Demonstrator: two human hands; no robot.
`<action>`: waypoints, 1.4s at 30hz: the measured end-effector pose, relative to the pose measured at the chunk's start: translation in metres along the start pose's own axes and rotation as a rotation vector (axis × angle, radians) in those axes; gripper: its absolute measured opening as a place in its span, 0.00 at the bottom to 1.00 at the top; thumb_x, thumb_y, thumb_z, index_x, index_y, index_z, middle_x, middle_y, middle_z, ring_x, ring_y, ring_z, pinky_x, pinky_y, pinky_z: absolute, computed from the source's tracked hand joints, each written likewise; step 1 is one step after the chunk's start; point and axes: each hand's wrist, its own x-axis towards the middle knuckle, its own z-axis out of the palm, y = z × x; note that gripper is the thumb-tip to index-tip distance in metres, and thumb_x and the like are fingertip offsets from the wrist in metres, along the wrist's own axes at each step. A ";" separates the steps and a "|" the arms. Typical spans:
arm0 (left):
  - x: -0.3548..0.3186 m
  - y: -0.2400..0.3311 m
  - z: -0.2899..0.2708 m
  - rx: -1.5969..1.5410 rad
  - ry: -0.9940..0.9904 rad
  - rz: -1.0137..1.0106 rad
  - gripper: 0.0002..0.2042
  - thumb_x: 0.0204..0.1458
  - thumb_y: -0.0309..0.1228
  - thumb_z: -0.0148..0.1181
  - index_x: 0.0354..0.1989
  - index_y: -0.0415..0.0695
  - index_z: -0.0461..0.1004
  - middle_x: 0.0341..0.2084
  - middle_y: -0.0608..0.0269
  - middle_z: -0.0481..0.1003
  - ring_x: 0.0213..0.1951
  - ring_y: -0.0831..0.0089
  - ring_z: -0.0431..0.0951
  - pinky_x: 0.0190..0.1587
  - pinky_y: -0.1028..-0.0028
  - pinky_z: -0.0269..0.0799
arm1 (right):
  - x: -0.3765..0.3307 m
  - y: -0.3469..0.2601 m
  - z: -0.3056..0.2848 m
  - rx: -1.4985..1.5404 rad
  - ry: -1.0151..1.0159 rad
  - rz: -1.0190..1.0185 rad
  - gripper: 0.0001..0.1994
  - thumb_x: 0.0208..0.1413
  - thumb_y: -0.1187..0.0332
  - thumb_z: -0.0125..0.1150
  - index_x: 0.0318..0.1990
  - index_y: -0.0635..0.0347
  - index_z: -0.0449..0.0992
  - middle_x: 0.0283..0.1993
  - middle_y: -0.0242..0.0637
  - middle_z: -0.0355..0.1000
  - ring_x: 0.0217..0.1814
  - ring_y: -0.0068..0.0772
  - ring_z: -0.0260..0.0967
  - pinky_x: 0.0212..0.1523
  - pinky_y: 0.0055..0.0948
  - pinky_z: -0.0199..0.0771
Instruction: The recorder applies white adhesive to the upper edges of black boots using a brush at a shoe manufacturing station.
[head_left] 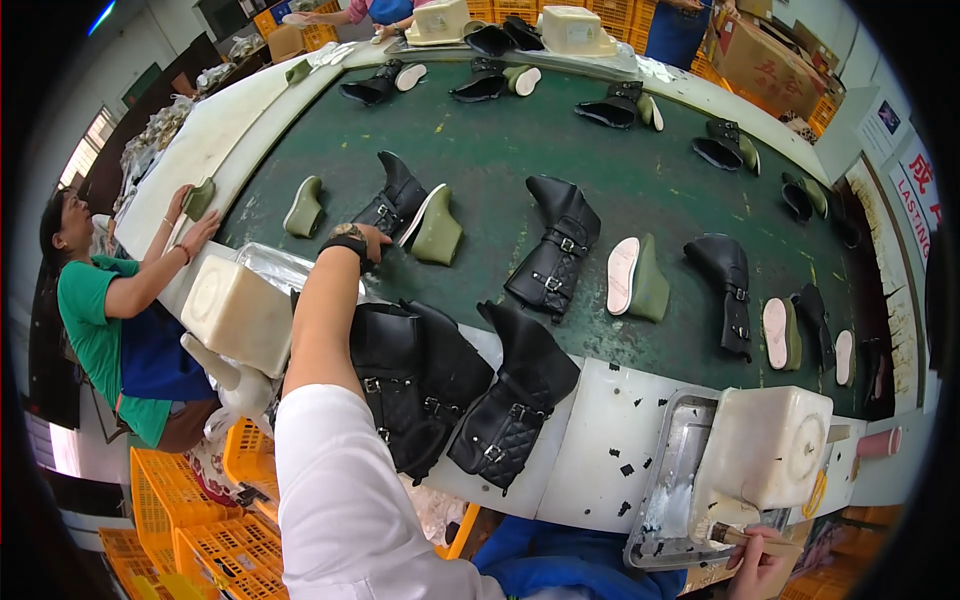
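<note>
My left hand [370,242] reaches over the green belt, closed around the lower end of a black buckled boot [396,192]; its fingertips are partly hidden. Just right of that hand stands a green wedge sole [438,230], and another green sole [304,208] lies to its left. At the lower right, my right hand [760,566] grips a brush [735,536] by its wooden handle. The bristles are at the white-smeared mouth of a cream plastic container [765,445] lying in a metal tray [650,540]. Several black boots [515,400] lie by my left forearm.
Boots and green soles are spread over the green belt [470,145]. A person in green [90,300] at the left holds a green sole [199,199]. Another cream container [236,312] and a white bottle [240,385] stand beside my left arm. Yellow crates [230,555] sit below.
</note>
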 end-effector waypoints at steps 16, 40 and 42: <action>-0.093 -0.028 -0.101 -0.153 0.611 0.217 0.28 0.42 0.37 0.59 0.55 0.46 0.64 0.37 0.52 0.74 0.40 0.60 0.75 0.45 0.68 0.69 | -0.010 0.025 -0.031 0.103 -0.012 -0.082 0.09 0.56 0.68 0.49 0.35 0.66 0.69 0.18 0.31 0.62 0.14 0.15 0.55 0.15 0.12 0.53; -0.313 0.147 0.079 -0.722 1.208 -0.126 0.52 0.32 0.44 0.67 0.62 0.37 0.39 0.44 0.34 0.66 0.45 0.45 0.69 0.46 0.61 0.66 | -0.019 0.075 -0.089 0.449 -0.110 -0.222 0.10 0.57 0.68 0.50 0.37 0.67 0.70 0.20 0.31 0.64 0.16 0.14 0.56 0.18 0.12 0.54; -0.350 0.158 0.054 -0.874 1.232 -0.042 0.47 0.34 0.41 0.66 0.60 0.34 0.43 0.43 0.39 0.68 0.44 0.52 0.72 0.46 0.66 0.67 | -0.016 0.074 -0.089 0.447 -0.110 -0.255 0.10 0.57 0.68 0.50 0.37 0.67 0.70 0.20 0.31 0.64 0.16 0.14 0.55 0.18 0.12 0.54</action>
